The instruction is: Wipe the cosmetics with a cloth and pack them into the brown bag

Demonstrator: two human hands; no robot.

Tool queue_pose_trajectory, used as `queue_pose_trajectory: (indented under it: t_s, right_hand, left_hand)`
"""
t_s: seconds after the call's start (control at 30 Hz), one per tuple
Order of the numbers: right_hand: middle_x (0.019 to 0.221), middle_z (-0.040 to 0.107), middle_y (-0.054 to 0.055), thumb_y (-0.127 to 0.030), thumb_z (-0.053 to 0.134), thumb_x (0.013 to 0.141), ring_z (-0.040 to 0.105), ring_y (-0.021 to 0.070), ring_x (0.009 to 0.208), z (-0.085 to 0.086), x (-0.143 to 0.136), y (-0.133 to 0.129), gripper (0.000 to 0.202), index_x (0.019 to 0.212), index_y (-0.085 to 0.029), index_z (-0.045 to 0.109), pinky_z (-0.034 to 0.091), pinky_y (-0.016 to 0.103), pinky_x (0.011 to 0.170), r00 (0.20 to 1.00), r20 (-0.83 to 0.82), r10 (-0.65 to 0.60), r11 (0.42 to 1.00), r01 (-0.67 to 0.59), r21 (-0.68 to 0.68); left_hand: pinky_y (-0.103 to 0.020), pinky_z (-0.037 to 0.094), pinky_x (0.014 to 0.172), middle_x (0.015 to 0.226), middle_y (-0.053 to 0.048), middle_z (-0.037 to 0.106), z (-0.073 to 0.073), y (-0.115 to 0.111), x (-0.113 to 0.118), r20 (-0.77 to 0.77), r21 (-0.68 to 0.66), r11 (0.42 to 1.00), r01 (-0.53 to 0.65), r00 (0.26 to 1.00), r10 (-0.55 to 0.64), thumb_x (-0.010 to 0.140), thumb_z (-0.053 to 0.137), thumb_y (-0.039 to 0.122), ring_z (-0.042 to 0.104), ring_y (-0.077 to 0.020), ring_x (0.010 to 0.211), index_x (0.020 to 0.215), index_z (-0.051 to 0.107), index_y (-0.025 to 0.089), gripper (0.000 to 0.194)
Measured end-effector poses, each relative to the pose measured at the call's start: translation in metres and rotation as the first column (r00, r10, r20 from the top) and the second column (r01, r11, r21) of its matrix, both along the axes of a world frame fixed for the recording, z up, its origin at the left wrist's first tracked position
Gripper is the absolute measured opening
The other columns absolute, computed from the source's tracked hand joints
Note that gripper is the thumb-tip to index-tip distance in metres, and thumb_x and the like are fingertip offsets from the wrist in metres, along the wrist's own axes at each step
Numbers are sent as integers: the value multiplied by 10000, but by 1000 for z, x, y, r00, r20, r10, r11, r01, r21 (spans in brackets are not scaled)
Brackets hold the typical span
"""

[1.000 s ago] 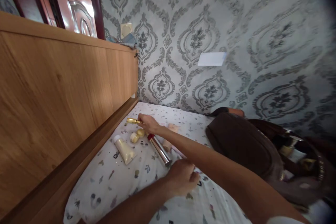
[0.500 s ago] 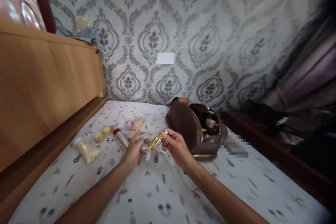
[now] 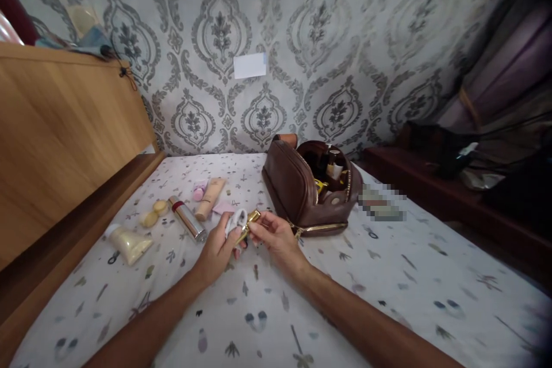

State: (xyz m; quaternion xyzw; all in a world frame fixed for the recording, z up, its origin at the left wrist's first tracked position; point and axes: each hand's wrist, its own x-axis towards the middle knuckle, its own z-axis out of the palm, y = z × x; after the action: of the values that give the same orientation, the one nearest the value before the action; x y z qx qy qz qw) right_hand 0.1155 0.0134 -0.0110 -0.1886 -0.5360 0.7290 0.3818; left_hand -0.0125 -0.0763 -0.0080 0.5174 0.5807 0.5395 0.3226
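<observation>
My left hand [image 3: 214, 252] is closed round a bunched white cloth [image 3: 235, 223], which presses against a small shiny gold bottle [image 3: 253, 218]. The fingers of my right hand [image 3: 278, 241] pinch that bottle from the right; part of it is hidden behind the fingers and cloth. Left of my hands lie a silver cylinder with a red band [image 3: 188, 220], a beige squeeze tube [image 3: 210, 199] and a small purple-and-pink item [image 3: 199, 191]. To the right stands an unzipped brown toiletry bag [image 3: 282, 184] with several small items inside.
Further left are a yellow round double case [image 3: 149, 218] and a clear container of pale yellow contents [image 3: 130, 245]. A wooden cabinet [image 3: 64, 144] borders the left side. The patterned wall [image 3: 263, 109] rises behind the printed sheet [image 3: 259, 322]. Dark clutter lies at the right.
My hands have come closer together, and the cloth now wraps part of the gold bottle, which was more exposed before. The camera view has tilted down and shifted right.
</observation>
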Motion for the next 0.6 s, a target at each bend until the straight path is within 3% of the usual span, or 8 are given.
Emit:
queue_pose_trajectory:
  t_s: [0.13,0.23,0.33,0.47,0.6]
  right_hand:
    - [668,588,-19,-460,809,704,522,115,584,0,3,-7,348,802,-176,634,427,263,584,997,60,53,995,-58,84]
    - [774,603,-1,-495,766,745,566,148,722,1,4,-10,357,828,-187,607,481,285,701,998,63,-2,983,-10,182]
    - [879,596,9,-517,708,800,575,176,882,3,6,-12,348,869,-212,555,480,305,831,999,33,7,966,-15,258]
    - [825,541,-6,-549,594,876,534,158,782,5,10,-14,325,925,-234,534,461,266,726,994,93,64,948,-90,307]
    - [741,468,-15,-567,519,908,456,150,696,5,13,-13,349,872,-220,541,408,262,642,978,206,44,916,-122,383]
  left_hand:
    - [-264,500,497,678,34,599,-1,2,1,94,-55,997,-55,994,60,915,455,550,590,-156,545,1183,442,199,442]
    - [-300,520,560,743,3,623,2,0,0,-73,-74,988,-134,989,129,926,436,525,613,-184,634,1183,474,193,422]
    - [-362,509,796,919,-52,676,7,-2,-1,-269,10,978,-208,941,203,942,430,463,640,-216,831,1162,526,191,363]
    - [-392,375,1054,1264,-100,615,13,-4,-3,-267,104,973,-208,936,229,965,404,417,539,-244,1210,1238,524,204,367]
    - [-373,332,1104,1390,-78,545,18,-6,-6,-266,127,985,-120,952,151,977,410,399,459,-236,1316,1317,508,236,389]
